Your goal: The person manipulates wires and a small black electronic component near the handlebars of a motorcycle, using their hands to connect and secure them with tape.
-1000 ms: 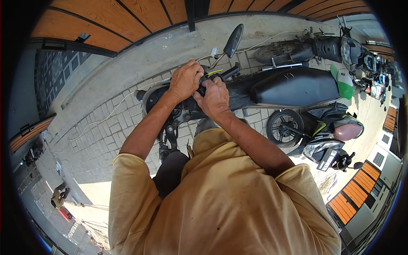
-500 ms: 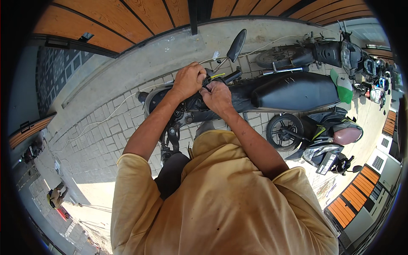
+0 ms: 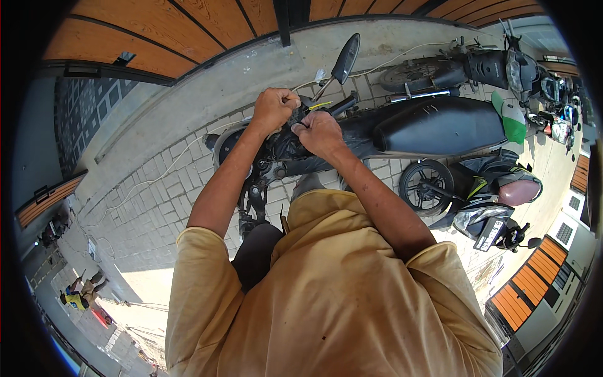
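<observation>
Both of my hands are over the handlebar area of a black motorcycle that stands crosswise in front of me. My left hand is closed with thumb and fingers pressed together; whatever is in it is hidden. Just right of it, my right hand is closed in a pinch at dark parts, and what it grips is too small to make out. A thin yellow strip shows just beyond the right hand. Past that, a black mirror sticks up on its stem. A green and white cap lies at the seat's right end.
A second motorcycle stands beyond, near the concrete kerb and the wooden gate. Another one is parked to my right. A thin pale cable runs along the paving. At the far left, a person stands near a red object.
My left hand has shifted slightly left and up, so the gap between my hands is wider. The person at the far left has changed posture.
</observation>
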Tool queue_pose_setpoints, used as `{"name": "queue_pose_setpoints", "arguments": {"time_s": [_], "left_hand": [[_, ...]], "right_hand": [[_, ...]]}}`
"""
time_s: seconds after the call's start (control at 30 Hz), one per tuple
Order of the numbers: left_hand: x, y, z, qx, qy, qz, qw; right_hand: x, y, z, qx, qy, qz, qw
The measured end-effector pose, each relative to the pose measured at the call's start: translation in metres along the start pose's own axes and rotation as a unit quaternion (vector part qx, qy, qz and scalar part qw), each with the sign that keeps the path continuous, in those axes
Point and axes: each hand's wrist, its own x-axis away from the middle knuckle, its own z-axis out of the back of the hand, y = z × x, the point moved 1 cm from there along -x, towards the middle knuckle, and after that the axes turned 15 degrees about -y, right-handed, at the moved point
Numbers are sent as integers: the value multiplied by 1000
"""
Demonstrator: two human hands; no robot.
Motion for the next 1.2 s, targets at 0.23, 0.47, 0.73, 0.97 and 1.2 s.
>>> {"name": "queue_pose_setpoints", "arguments": {"time_s": [0.23,0.47,0.73,0.97,1.2], "left_hand": [[-21,-37,-3,60,-54,3,997],[-19,-9,3,37,-80,81,993],[-2,11,1,-16,37,57,998],[-12,16,9,8,-68,158,985],[-12,13,8,18,-64,177,982]], "right_hand": [[-6,5,-6,9,58,8,998],[-22,1,-10,137,160,-23,977],[-9,1,-10,163,159,15,974],[19,6,-23,234,195,239,922],[20,-8,-21,464,101,115,873]]}}
